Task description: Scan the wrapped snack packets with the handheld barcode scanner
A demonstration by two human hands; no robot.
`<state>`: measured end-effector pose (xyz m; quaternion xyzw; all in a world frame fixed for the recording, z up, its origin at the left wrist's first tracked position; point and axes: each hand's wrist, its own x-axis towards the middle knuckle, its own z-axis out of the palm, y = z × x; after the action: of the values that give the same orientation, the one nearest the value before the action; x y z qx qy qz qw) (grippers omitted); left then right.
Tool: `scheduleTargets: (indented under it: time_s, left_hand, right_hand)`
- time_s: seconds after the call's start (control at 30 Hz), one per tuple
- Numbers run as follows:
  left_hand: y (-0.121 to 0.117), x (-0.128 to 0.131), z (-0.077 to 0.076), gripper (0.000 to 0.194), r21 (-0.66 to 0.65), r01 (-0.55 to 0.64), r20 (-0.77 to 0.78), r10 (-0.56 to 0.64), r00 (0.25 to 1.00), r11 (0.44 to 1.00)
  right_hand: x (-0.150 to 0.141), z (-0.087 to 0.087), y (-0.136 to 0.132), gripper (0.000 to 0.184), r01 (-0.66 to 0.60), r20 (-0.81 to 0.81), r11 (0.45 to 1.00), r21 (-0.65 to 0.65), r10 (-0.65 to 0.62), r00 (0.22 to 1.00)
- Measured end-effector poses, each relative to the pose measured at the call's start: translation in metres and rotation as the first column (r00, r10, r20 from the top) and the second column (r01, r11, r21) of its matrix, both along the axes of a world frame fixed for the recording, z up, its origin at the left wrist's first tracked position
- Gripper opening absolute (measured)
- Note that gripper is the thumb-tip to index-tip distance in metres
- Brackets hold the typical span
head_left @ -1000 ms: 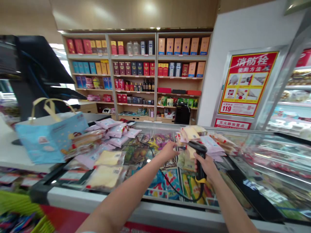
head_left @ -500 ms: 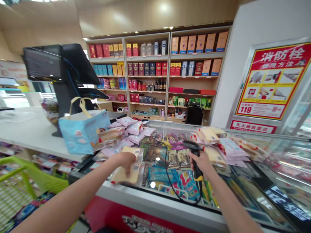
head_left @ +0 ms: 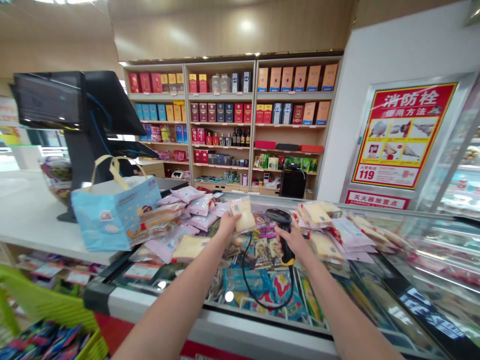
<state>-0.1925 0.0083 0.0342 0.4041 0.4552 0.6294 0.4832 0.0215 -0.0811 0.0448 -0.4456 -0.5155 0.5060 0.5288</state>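
My left hand (head_left: 227, 223) is closed on the lower left edge of a clear packet (head_left: 244, 215) with a pale, flat, bread-like filling. I hold it raised and tilted, its broad side showing, just left of the barcode scanner (head_left: 278, 216). My right hand (head_left: 292, 241) is wrapped around the scanner's black handle, with its head level with the packet and a gap between the two. A black cable (head_left: 243, 270) leaves the bottom of the handle and loops down and left below the scanner.

Under the scanner is the freezer (head_left: 240, 327), with colourful packages (head_left: 249, 280) visible through its glass top. Left of the scanner, past my left forearm, another pale packet (head_left: 188, 247) lies flat on the glass, against a heap of pinkish-lilac packets (head_left: 200, 206). Farther left stands a light-blue bag (head_left: 112, 212) with cream handles, on a white counter (head_left: 33, 200) beside a dark monitor stand (head_left: 80, 160).

Right of the scanner, just beyond my right hand, lies a second heap: pale packets (head_left: 317, 214) with lilac ones (head_left: 350, 235) at their right. Well behind the scanner are shelves (head_left: 223, 123) of boxes and bottles. A red sign (head_left: 405, 135) hangs on the wall to its right; a yellow-green basket (head_left: 88, 325) sits low at its far left.
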Motion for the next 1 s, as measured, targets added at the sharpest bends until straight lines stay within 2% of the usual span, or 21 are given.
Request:
scheduleTargets:
  time_s: [0.07,0.13,0.23,0.33,0.47,0.6,0.8,1.0]
  left_hand:
    - [0.014,0.035,-0.016,0.035,-0.025,-0.122,0.118,0.124,0.985,0.992]
    - [0.023,0.059,-0.033,0.039,-0.039,-0.142,0.177,0.146,0.973,0.989]
    - [0.03,0.07,-0.055,0.043,0.017,-0.101,0.187,0.096,0.978,0.995]
    - [0.033,0.067,-0.069,0.045,0.075,-0.084,0.145,0.073,0.987,0.994]
    - [0.035,0.066,-0.074,0.047,0.142,-0.077,0.075,0.066,0.995,0.987]
    - [0.031,0.069,-0.072,0.046,0.139,-0.067,0.016,0.065,0.998,0.988]
    - [0.026,0.07,-0.067,0.041,0.157,-0.024,-0.02,0.027,0.999,0.987]
    - [0.028,0.071,-0.07,0.042,0.167,-0.017,-0.003,0.017,1.0,0.986]
  right_hand:
    - [-0.002,-0.004,0.002,0.042,-0.016,-0.015,0.999,0.043,0.017,1.0]
    - [-0.002,-0.011,0.003,0.042,-0.027,-0.025,0.998,0.061,0.028,0.999]
    - [-0.002,-0.023,0.002,0.041,-0.057,-0.013,0.998,0.038,0.057,0.998]
    - [-0.004,-0.029,0.001,0.039,-0.074,0.029,0.997,0.003,0.074,0.997]
    - [-0.008,-0.03,0.003,0.038,-0.063,0.017,0.998,0.006,0.063,0.998]
    - [-0.01,-0.028,0.004,0.042,-0.07,0.026,0.998,-0.006,0.07,0.997]
    - [-0.011,-0.028,0.004,0.043,-0.057,0.044,0.998,-0.013,0.058,0.997]
    - [-0.012,-0.025,0.0,0.036,-0.08,0.075,0.997,-0.022,0.082,0.994]
